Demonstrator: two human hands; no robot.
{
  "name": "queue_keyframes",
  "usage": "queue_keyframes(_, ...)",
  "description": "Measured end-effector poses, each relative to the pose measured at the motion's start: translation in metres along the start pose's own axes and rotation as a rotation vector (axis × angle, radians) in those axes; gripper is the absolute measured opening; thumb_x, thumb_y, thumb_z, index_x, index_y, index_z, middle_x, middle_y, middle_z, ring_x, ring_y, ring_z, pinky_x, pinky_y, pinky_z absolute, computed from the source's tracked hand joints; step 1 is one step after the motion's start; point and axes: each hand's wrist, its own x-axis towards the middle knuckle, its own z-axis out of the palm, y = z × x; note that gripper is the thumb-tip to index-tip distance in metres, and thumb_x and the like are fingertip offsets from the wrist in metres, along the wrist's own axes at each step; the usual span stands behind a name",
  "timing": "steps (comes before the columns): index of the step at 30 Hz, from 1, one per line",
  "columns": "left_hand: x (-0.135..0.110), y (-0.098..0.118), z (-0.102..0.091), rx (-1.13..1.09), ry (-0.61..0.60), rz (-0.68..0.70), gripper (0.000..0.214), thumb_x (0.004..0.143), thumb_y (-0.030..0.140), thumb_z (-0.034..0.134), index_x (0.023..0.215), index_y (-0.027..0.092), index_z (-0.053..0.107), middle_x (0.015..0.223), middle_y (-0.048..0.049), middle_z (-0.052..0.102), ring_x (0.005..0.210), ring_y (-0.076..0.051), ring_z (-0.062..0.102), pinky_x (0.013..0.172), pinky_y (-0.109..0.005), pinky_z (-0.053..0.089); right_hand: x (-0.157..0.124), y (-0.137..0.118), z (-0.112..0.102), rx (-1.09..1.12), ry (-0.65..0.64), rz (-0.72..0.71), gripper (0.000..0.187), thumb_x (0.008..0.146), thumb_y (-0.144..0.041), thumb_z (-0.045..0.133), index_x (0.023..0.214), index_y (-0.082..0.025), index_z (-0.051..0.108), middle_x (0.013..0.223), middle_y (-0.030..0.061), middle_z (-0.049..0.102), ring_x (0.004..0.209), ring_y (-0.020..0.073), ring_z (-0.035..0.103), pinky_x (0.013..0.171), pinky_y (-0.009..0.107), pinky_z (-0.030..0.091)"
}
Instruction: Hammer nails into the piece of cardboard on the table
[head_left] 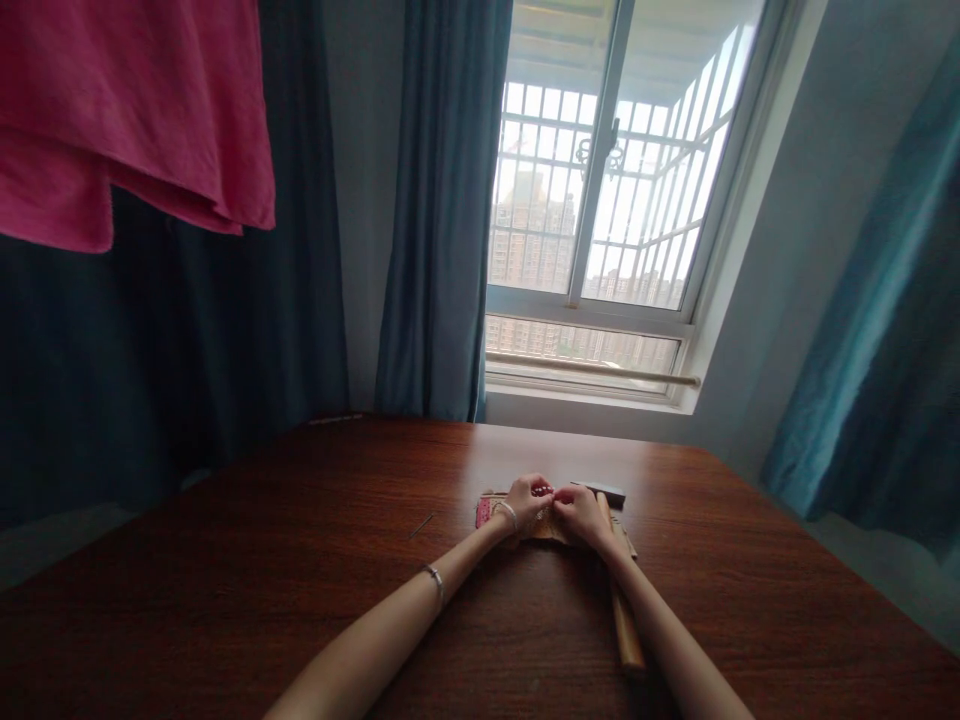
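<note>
My left hand (pixel 529 498) and my right hand (pixel 580 513) meet over a brown, torn-looking piece of cardboard (pixel 551 532) on the table. Both have their fingertips pinched close together, and whatever lies between them is too small to make out. A pink printed patch (pixel 482 513) shows at the left end of the cardboard. Beside my right hand lies a hammer, its dark head (pixel 611 495) just beyond the knuckles. The wooden handle (pixel 628 640) runs toward me under my right wrist and forearm, partly hidden.
Left of the hands, a thin, dark, straight piece (pixel 422 525) lies on the brown wooden table (pixel 300 580). Behind the table are blue curtains (pixel 442 220) and a barred window (pixel 592 200). A pink cloth (pixel 142 120) hangs at upper left.
</note>
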Motion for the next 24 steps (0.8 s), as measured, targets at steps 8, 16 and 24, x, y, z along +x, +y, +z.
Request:
queue_keyframes(8, 0.0, -0.001, 0.001, -0.069, 0.002, -0.032, 0.018, 0.064, 0.026, 0.059, 0.074, 0.011, 0.062, 0.072, -0.0053, 0.065, 0.069, -0.015, 0.059, 0.063, -0.023, 0.045, -0.016, -0.013, -0.038, -0.196, 0.061, 0.143, 0.028, 0.07, -0.02, 0.048, 0.092, -0.013, 0.065, 0.086, 0.0122, 0.066, 0.08, 0.0212, 0.061, 0.072, 0.028, 0.043)
queue_keyframes(16, -0.001, -0.001, 0.001, -0.172, 0.006, -0.049, 0.016, 0.062, 0.023, 0.061, 0.072, 0.011, 0.062, 0.075, -0.0067, 0.066, 0.073, -0.016, 0.061, 0.067, -0.025, 0.047, -0.055, -0.026, -0.053, -0.676, -0.069, 0.399, 0.048, 0.079, -0.024, 0.041, 0.126, -0.014, 0.039, 0.098, 0.0204, 0.058, 0.082, 0.0288, 0.061, 0.068, 0.038, 0.043)
queue_keyframes(24, -0.001, -0.004, 0.002, -0.115, 0.016, -0.045, 0.016, 0.063, 0.023, 0.059, 0.073, 0.011, 0.062, 0.075, -0.0059, 0.066, 0.073, -0.016, 0.061, 0.067, -0.024, 0.047, -0.063, -0.016, -0.045, -0.553, -0.17, 0.406, 0.068, 0.077, -0.021, 0.039, 0.139, -0.015, 0.009, 0.105, 0.0195, 0.059, 0.089, 0.0294, 0.06, 0.075, 0.04, 0.04)
